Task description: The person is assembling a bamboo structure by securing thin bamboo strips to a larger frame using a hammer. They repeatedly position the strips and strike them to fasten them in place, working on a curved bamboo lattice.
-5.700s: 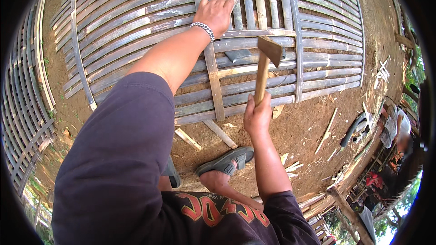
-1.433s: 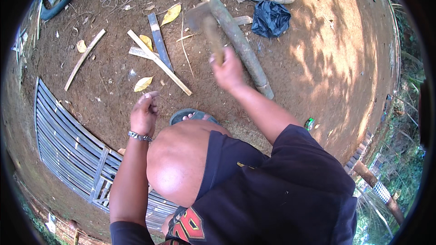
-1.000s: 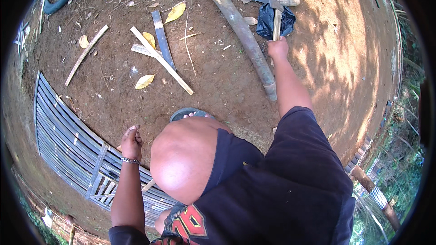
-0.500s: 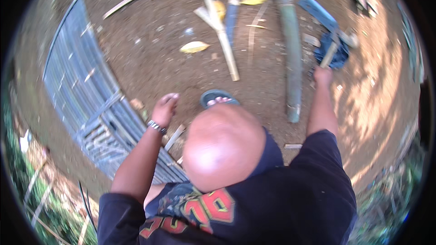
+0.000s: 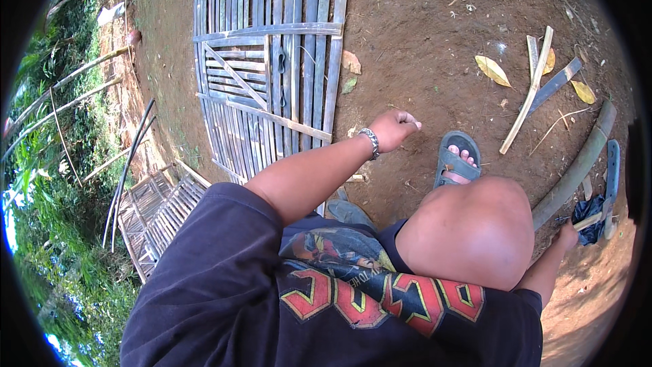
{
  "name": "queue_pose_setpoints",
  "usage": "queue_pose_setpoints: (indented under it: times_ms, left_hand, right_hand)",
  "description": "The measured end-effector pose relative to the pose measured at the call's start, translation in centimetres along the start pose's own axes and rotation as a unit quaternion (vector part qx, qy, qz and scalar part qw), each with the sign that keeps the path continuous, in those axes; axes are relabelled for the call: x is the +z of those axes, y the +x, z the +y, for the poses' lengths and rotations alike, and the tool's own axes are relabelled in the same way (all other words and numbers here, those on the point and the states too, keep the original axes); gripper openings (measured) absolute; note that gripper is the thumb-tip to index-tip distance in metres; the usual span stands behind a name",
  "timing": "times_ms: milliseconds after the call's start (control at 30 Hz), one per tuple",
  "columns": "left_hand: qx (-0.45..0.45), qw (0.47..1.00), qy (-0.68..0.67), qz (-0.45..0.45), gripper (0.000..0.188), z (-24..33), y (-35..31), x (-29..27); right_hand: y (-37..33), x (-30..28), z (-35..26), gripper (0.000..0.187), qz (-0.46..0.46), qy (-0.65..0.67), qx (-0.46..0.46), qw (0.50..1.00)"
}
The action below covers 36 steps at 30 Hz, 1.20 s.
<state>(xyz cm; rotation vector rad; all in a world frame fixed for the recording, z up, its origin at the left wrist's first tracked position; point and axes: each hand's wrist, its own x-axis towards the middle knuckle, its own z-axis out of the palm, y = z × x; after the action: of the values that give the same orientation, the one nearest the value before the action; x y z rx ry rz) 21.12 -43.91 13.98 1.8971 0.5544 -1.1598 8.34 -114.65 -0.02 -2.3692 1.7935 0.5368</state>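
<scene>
the wooden handle (image 5: 589, 220) is over the black bag (image 5: 592, 206), the right hand (image 5: 565, 234) at its end, grip unclear, while the left hand (image 5: 397, 129) curls loosely together above the soil (image 5: 407, 47).

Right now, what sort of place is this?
Probably an outdoor work yard: bare dirt ground, a large slatted panel laid out flat, and green foliage along the edge.

Head-worn fisheye, close above shirt (image 5: 384, 299), facing down toward ground (image 5: 401, 41).
</scene>
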Motion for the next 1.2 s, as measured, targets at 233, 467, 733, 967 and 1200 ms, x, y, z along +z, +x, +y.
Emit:
queue_pose_setpoints:
  times_ms: [233,467,733,967,1200]
  left_hand:
    - [0.003,0.999,-0.029,0.024,0.036,-1.6,-0.5,0.2]
    - [0.018,0.999,-0.035,0.016,0.035,-3.1,-0.2,1.3]
    - [-0.008,0.998,-0.068,0.005,0.033,-3.6,-0.8,1.3]
    - [-0.011,0.999,-0.052,0.002,0.033,-3.4,-0.3,1.0]
    - [0.041,0.998,-0.038,-0.010,0.036,-3.5,0.6,0.6]
  right_hand:
    - [-2.8,-2.1,-1.9,0.063,0.041,-0.126,-0.109,0.985]
    - [-2.8,0.0,-3.3,0.055,0.054,-0.119,0.004,0.991]
    - [-6.0,-1.4,-5.6,0.053,0.064,-0.077,0.030,0.995]
    - [-3.7,-0.2,-3.8,0.051,0.065,-0.111,-0.004,0.992]
    - [-2.3,0.4,-0.5,0.061,0.059,-0.167,-0.048,0.983]
